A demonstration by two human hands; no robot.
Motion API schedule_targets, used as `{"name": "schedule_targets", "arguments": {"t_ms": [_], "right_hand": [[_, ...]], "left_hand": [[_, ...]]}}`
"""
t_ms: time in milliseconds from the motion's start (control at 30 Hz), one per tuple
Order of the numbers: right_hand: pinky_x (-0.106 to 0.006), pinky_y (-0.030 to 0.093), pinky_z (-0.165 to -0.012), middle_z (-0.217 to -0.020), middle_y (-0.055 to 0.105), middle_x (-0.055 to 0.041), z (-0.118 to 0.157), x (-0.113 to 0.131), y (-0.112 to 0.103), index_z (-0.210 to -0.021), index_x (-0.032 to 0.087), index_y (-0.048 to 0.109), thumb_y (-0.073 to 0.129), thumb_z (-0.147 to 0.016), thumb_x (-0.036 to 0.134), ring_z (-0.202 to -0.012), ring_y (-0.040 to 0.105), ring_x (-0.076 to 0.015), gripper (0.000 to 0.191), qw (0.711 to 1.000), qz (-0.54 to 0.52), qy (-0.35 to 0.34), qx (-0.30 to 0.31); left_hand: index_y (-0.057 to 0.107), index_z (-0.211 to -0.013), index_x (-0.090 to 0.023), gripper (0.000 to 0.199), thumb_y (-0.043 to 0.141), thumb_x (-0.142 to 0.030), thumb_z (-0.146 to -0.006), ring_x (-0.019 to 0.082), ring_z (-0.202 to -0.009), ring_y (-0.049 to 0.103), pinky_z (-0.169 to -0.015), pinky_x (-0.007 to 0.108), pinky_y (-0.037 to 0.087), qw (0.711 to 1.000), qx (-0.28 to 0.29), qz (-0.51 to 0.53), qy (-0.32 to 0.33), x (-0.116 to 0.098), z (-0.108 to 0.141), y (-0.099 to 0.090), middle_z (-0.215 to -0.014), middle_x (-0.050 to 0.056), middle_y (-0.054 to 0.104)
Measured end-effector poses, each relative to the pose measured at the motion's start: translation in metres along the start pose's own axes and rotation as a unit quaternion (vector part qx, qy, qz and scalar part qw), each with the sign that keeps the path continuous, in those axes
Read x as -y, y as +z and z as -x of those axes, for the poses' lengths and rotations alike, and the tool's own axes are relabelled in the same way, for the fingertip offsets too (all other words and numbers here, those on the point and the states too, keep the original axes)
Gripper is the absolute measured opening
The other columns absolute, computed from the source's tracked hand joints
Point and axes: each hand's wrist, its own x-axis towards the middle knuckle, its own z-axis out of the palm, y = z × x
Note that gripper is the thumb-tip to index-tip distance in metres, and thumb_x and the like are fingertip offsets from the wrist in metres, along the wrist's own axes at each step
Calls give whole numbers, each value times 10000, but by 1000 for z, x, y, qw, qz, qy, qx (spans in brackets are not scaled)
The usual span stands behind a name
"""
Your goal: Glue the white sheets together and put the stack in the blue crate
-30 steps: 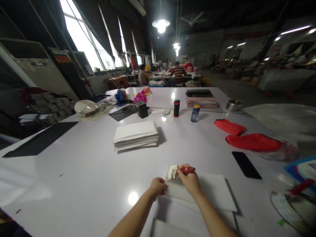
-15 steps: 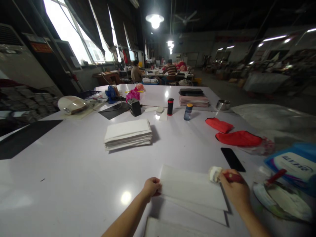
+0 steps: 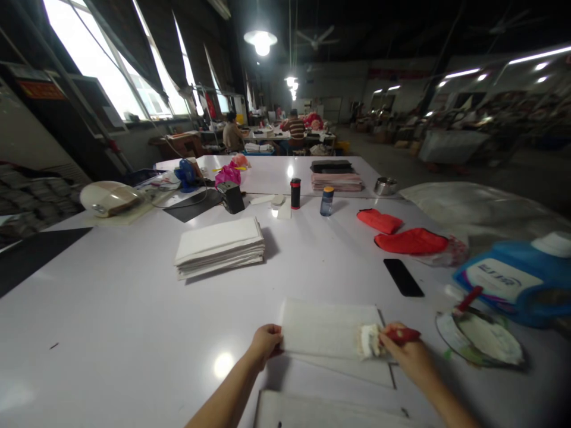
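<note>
My left hand (image 3: 266,345) rests on the left edge of a white rectangular sheet (image 3: 328,329), pressing it to the table. My right hand (image 3: 409,356) grips a red-handled brush (image 3: 401,335), and its white, clotted bristles (image 3: 369,341) touch the sheet's right end. More white sheets (image 3: 339,374) lie overlapped beneath and towards me, partly hidden by the top one. A shallow dish (image 3: 479,339) with a second red-handled brush (image 3: 468,299) sits just right of my right hand.
A blue plastic jug (image 3: 508,279) and a black phone (image 3: 403,277) lie to the right, near red fabric pieces (image 3: 411,241). A stack of white sheets (image 3: 218,247) stands ahead on the white table (image 3: 111,297). Bottles and a metal bowl stand further back.
The brush has travelled from the sheet's left end to its right end, while my left hand stays on the left edge. The view has swung to the right, bringing the blue jug in.
</note>
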Motion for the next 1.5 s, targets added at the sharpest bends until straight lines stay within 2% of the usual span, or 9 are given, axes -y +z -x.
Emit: {"name": "schedule_targets", "arguments": {"t_ms": [133,300,433,533,700,833,1100,1333,1500], "right_hand": [[-396,487,-641,-606,655,-31,-4,-33,-70,-678,264,573,561,-643,603,-619,634,-268,341,992,101,33,-70],[-400,499,-792,-756,643,-58,1,-13,-105,-744,241,593,594,-717,560,-762,624,-252,321,962,121,-76,-232],[-346,559,-664,-936,678,-78,17,-2,-105,-1069,229,632,644,-732,594,-766,653,-231,498,986,-13,27,-163],[-321,510,-466,-732,669,-35,32,-15,-92,-1111,232,608,634,-720,631,-512,581,-190,560,984,-93,122,-89],[-336,510,-463,-736,696,-47,55,-43,-77,-864,250,597,670,-658,574,-476,578,-186,391,982,-119,92,-117],[-346,527,-492,-700,701,-48,73,-53,-83,-854,264,599,661,-675,538,-509,611,-210,333,983,-118,89,-112],[-353,536,-533,-661,697,-43,105,-62,-107,-849,277,607,700,-623,566,-529,616,-225,379,979,-108,121,-120],[-389,584,-730,-804,722,-52,116,-40,-112,-886,269,541,744,-616,543,-717,693,-254,435,979,-84,75,-169],[-390,591,-741,-888,699,-57,114,-15,-111,-969,266,475,809,-579,436,-761,688,-240,541,961,-152,-1,-230]], "left_hand": [[590,-789,-140,165,682,-135,-652,102,-534,557,-579,289,560,1000,9,-19,23,1,-1,-3,-616,-31,560],[558,-991,-211,308,648,-256,-700,104,-605,546,-636,291,552,990,37,-46,130,-8,8,-12,-692,-60,542],[645,-864,-171,156,578,-188,-724,122,-669,549,-714,268,506,962,96,-113,230,-23,19,-19,-684,-18,587],[679,-977,-175,350,472,-60,-720,159,-805,600,-831,300,495,886,92,-287,353,-31,28,-20,-879,48,670],[620,-1151,-230,473,468,-22,-754,207,-1040,580,-927,323,462,693,47,-585,419,-32,32,-12,-1159,75,616],[638,-1031,-206,256,399,-176,-944,211,-929,563,-863,331,450,629,31,-649,427,-26,27,-5,-1030,68,627],[657,-961,-205,236,422,-190,-963,231,-917,560,-861,370,442,608,38,-635,475,-27,26,2,-1001,81,636],[623,-982,-183,265,360,-213,-967,196,-931,582,-860,329,491,686,3,-484,543,-75,71,11,-1010,95,611],[613,-943,-192,159,456,-195,-913,213,-991,582,-910,369,477,722,68,-347,594,-111,136,-7,-1018,103,617]]}}
